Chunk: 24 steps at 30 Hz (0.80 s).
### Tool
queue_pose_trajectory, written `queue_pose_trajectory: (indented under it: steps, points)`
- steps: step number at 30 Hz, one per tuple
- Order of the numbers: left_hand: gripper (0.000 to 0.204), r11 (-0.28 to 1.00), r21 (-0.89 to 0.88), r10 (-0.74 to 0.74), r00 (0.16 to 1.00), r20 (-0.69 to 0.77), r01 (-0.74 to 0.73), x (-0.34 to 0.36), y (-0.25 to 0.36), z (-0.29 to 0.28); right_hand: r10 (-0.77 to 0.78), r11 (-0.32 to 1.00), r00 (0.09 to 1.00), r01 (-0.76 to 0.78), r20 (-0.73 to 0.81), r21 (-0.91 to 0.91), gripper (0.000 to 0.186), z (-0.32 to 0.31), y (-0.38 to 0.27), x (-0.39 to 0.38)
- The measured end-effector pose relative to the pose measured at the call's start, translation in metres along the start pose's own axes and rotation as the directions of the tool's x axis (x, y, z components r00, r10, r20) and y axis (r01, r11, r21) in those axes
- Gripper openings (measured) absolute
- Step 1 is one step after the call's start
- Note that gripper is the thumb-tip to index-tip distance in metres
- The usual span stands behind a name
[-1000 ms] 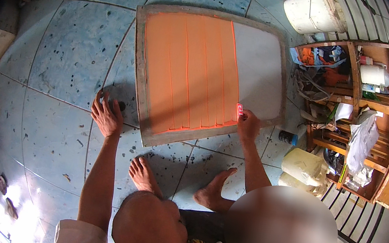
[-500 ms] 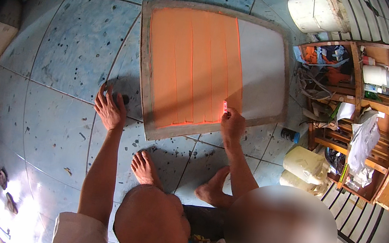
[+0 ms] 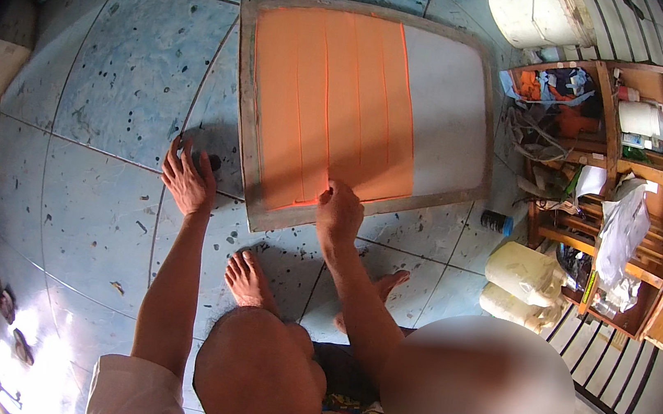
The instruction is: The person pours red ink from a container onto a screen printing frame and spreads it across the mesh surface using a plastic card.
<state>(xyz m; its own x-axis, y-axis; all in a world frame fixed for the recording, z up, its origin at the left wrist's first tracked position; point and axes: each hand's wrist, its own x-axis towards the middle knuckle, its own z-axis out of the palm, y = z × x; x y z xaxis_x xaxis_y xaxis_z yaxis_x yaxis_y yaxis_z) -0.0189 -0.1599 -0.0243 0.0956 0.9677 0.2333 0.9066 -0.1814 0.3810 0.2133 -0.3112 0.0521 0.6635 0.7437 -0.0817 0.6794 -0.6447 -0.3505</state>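
My knees and bare feet [image 3: 250,278] are closest, planted on the blue-grey tiled floor [image 3: 98,220]. My left hand [image 3: 188,181] lies flat on a tile with the fingers spread, holding nothing; a small dark object [image 3: 213,163] sits just beside its fingertips, too small to name. My right hand [image 3: 338,213] is curled at the near edge of the large rectangular wooden frame with stretched mesh [image 3: 248,155], resting where the orange coating meets the wood. Whether it pinches a small tool I cannot tell, as the knuckles hide the fingertips.

The frame lies flat on the floor just beyond both hands. Its orange coated area [image 3: 331,108] covers the left part in lengthwise bands; the pale bare mesh [image 3: 450,114] fills the right. I judge the wooden rim stiff and fairly light, the mesh taut and easy to dent or tear, and the orange layer possibly wet and smearable. So I would grip only the wooden rim, on two opposite sides, and keep fingers off the screen.

Farther right stand pale plastic jugs [image 3: 523,274], a cluttered wooden shelf unit [image 3: 642,171] and a white bucket [image 3: 533,12].
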Motion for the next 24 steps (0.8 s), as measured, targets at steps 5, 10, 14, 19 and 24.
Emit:
queue_pose_trajectory:
  steps: [5, 10, 14, 19, 24]
  points:
    - [0.045, 1.000, 0.024, 0.016, 1.000, -0.023, -0.015, -0.001, -0.006, 0.000, -0.032, 0.999, 0.999, 0.032, 0.032, 0.018, 0.030, 0.014, -0.035, -0.016]
    - [0.044, 0.999, 0.031, 0.011, 1.000, -0.016, -0.011, -0.001, -0.002, 0.005, -0.014, 1.000, 0.997, 0.012, 0.079, 0.029, 0.027, 0.033, -0.053, -0.031]
    - [0.044, 1.000, 0.025, 0.012, 1.000, -0.020, -0.012, -0.002, -0.007, 0.003, -0.055, 0.995, 0.997, 0.049, 0.058, 0.088, 0.023, 0.035, -0.069, -0.042]
    - [0.044, 1.000, 0.011, 0.017, 1.000, -0.020, -0.017, 0.000, -0.001, 0.001, -0.035, 0.998, 0.994, 0.028, 0.103, 0.065, 0.020, 0.044, -0.077, -0.043]
    - [0.044, 1.000, 0.023, -0.001, 1.000, -0.011, 0.001, 0.000, -0.004, 0.002, -0.038, 0.992, 0.993, 0.024, 0.109, 0.121, 0.019, 0.043, -0.084, -0.047]
